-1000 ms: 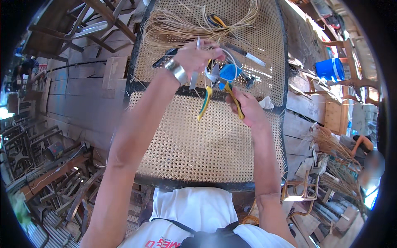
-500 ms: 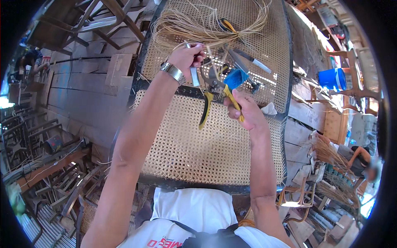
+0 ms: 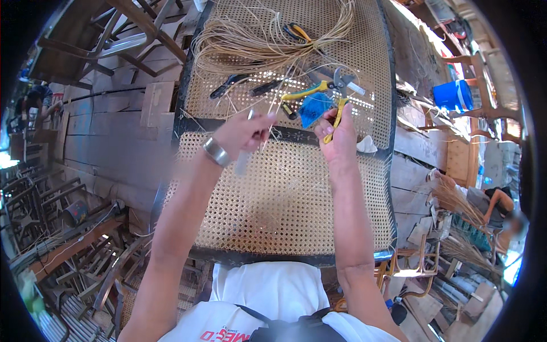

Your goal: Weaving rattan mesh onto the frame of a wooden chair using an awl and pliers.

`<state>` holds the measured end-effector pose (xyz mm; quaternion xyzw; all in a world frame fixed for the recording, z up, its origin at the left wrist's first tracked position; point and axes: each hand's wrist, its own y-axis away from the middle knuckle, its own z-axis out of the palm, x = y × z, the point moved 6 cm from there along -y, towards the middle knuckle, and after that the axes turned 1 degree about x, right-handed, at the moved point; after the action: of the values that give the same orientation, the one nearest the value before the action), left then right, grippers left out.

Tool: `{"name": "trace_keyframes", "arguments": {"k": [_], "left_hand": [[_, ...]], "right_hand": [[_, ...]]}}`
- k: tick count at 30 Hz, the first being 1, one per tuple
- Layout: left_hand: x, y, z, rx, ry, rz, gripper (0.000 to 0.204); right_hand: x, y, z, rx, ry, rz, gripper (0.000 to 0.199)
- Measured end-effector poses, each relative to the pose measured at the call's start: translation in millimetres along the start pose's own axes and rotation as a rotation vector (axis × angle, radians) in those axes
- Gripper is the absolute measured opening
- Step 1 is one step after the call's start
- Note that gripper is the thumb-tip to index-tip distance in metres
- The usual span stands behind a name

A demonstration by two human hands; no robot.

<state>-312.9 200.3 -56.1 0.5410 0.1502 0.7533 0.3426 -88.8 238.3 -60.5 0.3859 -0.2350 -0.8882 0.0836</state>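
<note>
My right hand (image 3: 339, 134) is closed round one yellow handle of a pair of shears (image 3: 341, 85). Its other handle swings out to the left and the blades point away from me. My left hand (image 3: 244, 135) is closed on a slim metal tool (image 3: 241, 163), whose pale flat end pokes out below the fingers, blurred; thin cane strands show by the fingertips. Both hands are above a woven cane panel (image 3: 273, 199) with a black frame. A blue scrap (image 3: 315, 109) lies beside the shears. Beyond it spreads a bundle of loose cane strands (image 3: 250, 48).
Pliers with orange and black handles (image 3: 299, 33) lie on the cane bundle. Dark-handled tools (image 3: 228, 85) and a crumpled white scrap (image 3: 367, 145) rest on the panel. A blue bucket (image 3: 453, 96) stands right. Wooden chair frames (image 3: 125, 34) crowd the left; another person (image 3: 496, 205) sits far right.
My left hand has drawn back toward me and left with the metal tool. In my right hand the shears have turned, their free handle swinging from near me to the far left.
</note>
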Motion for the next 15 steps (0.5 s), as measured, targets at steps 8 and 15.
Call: {"name": "trace_keyframes", "arguments": {"k": [8, 15], "left_hand": [[10.6, 35.8, -100.8, 0.924, -0.992, 0.238, 0.042], [58.8, 28.6, -86.9, 0.812, -0.962, 0.401, 0.035]], "right_hand": [[-32.5, 36.9, 2.4, -0.188, 0.623, 0.311, 0.042], [-17.7, 98.2, -14.4, -0.62, 0.722, 0.487, 0.044]]}}
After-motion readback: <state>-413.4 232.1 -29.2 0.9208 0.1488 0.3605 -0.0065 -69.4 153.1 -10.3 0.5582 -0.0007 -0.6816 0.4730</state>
